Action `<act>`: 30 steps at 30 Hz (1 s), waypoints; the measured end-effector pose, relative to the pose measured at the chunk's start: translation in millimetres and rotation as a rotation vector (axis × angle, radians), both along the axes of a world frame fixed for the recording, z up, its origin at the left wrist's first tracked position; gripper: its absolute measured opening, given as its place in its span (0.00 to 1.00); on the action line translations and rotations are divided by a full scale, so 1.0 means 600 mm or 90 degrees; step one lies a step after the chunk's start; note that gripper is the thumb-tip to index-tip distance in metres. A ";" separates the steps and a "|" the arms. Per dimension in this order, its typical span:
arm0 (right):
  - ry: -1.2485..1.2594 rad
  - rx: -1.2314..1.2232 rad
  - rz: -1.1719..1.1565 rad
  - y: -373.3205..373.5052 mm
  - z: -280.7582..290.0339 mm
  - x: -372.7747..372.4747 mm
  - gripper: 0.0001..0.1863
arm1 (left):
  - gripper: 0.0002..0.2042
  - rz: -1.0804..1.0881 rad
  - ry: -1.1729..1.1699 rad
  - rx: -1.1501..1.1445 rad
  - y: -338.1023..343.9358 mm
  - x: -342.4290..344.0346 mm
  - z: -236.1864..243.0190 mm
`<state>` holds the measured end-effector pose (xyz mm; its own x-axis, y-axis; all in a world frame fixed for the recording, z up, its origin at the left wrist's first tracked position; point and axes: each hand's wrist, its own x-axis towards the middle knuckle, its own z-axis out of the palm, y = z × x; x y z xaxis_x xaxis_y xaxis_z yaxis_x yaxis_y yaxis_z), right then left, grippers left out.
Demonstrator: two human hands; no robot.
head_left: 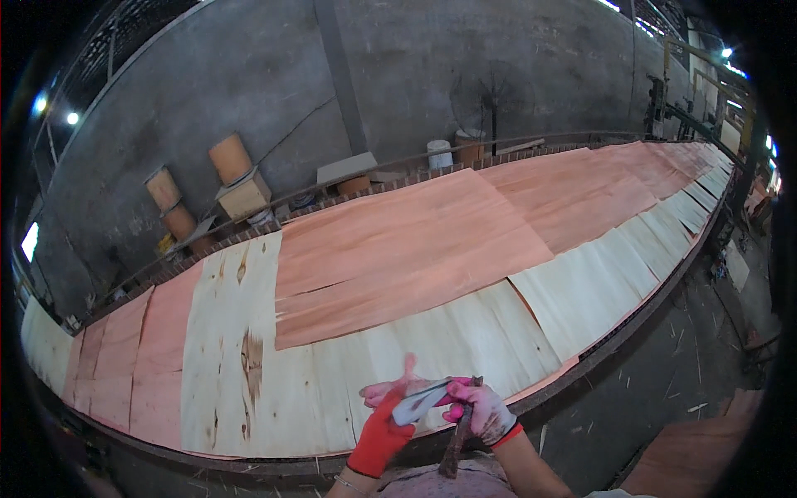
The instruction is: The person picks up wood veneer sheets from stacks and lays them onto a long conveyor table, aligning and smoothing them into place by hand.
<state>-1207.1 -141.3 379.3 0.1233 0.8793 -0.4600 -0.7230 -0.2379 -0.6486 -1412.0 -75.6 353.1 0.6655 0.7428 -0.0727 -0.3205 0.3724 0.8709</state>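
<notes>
Down at the near edge of the long surface [631,328], both my gloved hands meet over the veneer sheets: my left hand [390,415], in a red-cuffed glove, lies partly open with its fingers spread under a flat grey blade [419,402], and my right hand [481,411] is closed around that blade's other end along with a dark strip of bark or wood [457,440] that hangs down toward my lap. I judge I am between sheets, readying the blade rather than cutting; the next move would call for bringing its edge down to a sheet's seam with a firm grip. I count two hands, one blade, one dark strip. Pale sheets [232,349] and reddish sheets [398,249] overlap along the surface, too many to count toward the far end. Against the wall stand three brown rolls [230,158] and one fan [491,100].
</notes>
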 end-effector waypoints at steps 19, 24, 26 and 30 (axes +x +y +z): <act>-0.462 0.012 -0.292 -0.004 -0.039 0.043 0.07 | 0.15 0.205 0.414 1.291 0.031 0.053 0.212; -0.423 -0.033 -0.259 -0.024 -0.037 0.032 0.14 | 0.15 0.490 0.475 1.328 0.037 0.059 0.193; -0.398 -0.049 -0.240 -0.031 -0.033 0.024 0.14 | 0.16 0.482 0.552 1.337 0.035 0.063 0.177; -0.422 -0.034 -0.271 -0.030 -0.046 0.008 0.13 | 0.17 0.202 0.558 1.186 0.015 0.065 0.127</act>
<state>-1202.3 -159.0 351.6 0.7076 0.6738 -0.2128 -0.2249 -0.0707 -0.9718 -1372.7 -66.5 429.1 0.7432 0.3435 0.5741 0.4313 -0.9020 -0.0186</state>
